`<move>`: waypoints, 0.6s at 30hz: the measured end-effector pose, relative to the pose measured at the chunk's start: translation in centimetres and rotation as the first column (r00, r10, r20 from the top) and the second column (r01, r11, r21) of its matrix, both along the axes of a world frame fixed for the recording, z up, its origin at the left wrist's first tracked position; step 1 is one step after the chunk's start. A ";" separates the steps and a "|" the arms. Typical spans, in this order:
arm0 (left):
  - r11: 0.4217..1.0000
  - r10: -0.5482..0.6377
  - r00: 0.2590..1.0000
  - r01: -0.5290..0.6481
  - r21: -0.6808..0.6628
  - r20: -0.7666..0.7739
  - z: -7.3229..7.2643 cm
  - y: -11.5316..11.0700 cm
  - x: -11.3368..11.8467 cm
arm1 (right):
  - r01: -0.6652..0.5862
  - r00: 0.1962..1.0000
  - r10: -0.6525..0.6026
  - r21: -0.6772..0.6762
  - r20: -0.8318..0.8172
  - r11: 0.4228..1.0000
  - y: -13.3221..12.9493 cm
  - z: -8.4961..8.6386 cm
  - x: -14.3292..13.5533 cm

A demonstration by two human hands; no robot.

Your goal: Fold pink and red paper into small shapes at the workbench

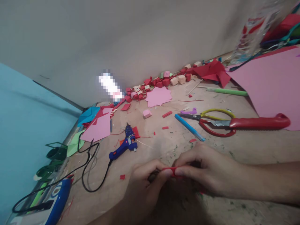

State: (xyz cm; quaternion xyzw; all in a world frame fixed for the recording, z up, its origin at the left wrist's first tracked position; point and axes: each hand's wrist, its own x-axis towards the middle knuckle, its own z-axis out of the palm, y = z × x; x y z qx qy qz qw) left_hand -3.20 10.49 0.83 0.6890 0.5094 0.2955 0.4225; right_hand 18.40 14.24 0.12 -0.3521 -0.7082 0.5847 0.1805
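Your left hand (146,178) and right hand (208,170) are both closed in a pinch, thumbs against fingers, on the ends of one small red strip (173,170), which sits between them above the near part of the table (156,145); you can't tell from here whether it touches the tabletop. It looks like paper, so expect it to weigh almost nothing, to bend and crease readily, and to crush or tear if you pull hard. Fingertip holds at its two ends suit it best, leaving the middle free; dry paper should slip little, though a piece so small gives your thumbs scant room. Just beyond your knuckles, a blue pen (189,127) slants toward the scissors (217,110), and a red-handled tool (260,122) reaches from there toward the table's right side. Off to the left lies a blue glue gun (126,142), nozzle toward the back edge, a red light showing on its body; treat that tip as possibly hot near thin paper. Farther out, a pink block (147,113) stands alone, and along the table's back edge, by the wall, small paper blocks (166,82) crowd together in red, pink and cream.
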 end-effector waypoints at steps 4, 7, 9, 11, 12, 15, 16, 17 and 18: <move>1.000 -0.011 1.000 0.011 -0.014 -0.025 -0.1 0.1 0.1 | 0.007 1.000 -0.007 0.007 0.007 1.000 -0.1 0.2 0.0; 1.000 -0.013 0.999 0.013 0.005 -0.030 -0.1 0.3 0.2 | 0.022 1.000 -0.022 0.001 0.018 1.000 0.0 0.3 -0.1; 0.999 -0.023 0.999 0.024 0.031 -0.030 -0.1 0.3 0.1 | 0.011 1.000 -0.011 -0.015 0.020 1.000 0.0 0.4 -0.2; 0.998 -0.024 0.999 0.026 0.054 -0.042 -0.1 0.2 -0.2 | -0.002 1.000 0.003 -0.034 0.020 0.999 0.0 0.4 -0.2; 0.998 -0.016 0.999 0.019 0.060 -0.045 -0.1 0.0 -0.3 | 0.000 1.000 0.001 -0.037 0.025 0.999 -0.1 0.5 -0.2; 0.998 -0.007 0.998 0.011 0.054 -0.068 -0.3 -0.2 -0.7 | 0.007 0.997 -0.004 -0.037 0.073 0.999 -0.3 0.5 -0.2; 0.999 -0.015 0.998 0.017 0.031 -0.064 -0.5 -0.1 -0.7 | 0.017 0.998 -0.014 -0.040 0.064 0.999 -0.4 0.5 -0.3; 1.000 -0.024 0.998 0.024 -0.004 -0.052 -0.7 0.0 -0.7 | 0.024 0.999 -0.021 -0.060 0.049 0.998 -0.5 0.4 -0.3; 0.999 -0.029 0.999 0.028 -0.040 -0.035 -0.9 0.2 -0.6 | 0.048 0.998 -0.043 -0.097 0.055 0.994 -0.5 0.3 -0.3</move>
